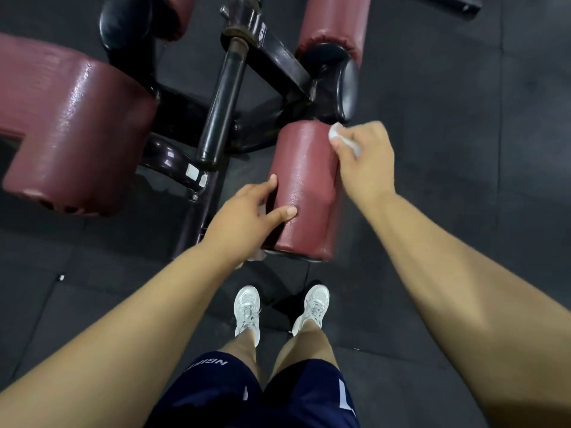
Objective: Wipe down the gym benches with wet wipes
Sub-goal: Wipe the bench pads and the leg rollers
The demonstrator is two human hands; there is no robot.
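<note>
Dark blue shorts [247, 393] and white trainers [247, 307] lowest in view; both arms reach to a maroon roller pad [306, 186].
Left grip [244, 211] clamped on the roller's near left side, thumb on top, fingers wrapped under. Right grip [364, 156] pinches a bunched white wet wipe [335, 132] against the roller's far right end. The roller surface is glossy. Maroon seat pad [71, 128] to the left, black frame [222, 100] between them, dark rubber floor [463, 149] beneath.
</note>
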